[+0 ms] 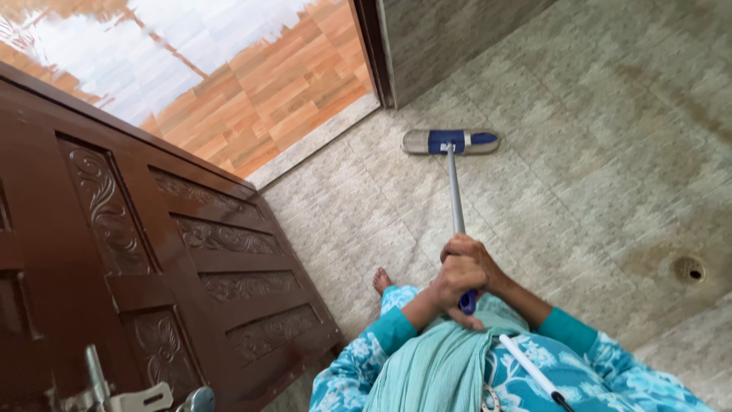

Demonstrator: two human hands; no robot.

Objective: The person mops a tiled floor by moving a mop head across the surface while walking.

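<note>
Near doorway at 12 o'clock, blue-grey flat mop head (450, 142) lay on tiled floor (595, 175). Left hand (451, 288), right hand (471, 255) both clenched round metal pole (456, 200). Mid-stroke, likely; next pull needs steady pressure.

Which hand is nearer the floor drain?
Right. The right hand grips the mop handle on the side toward the floor drain; the left hand clasps just below it, slightly farther away.

2 hands (463, 271) grip mop handle (455, 191) — tiled floor (595, 175).
</note>
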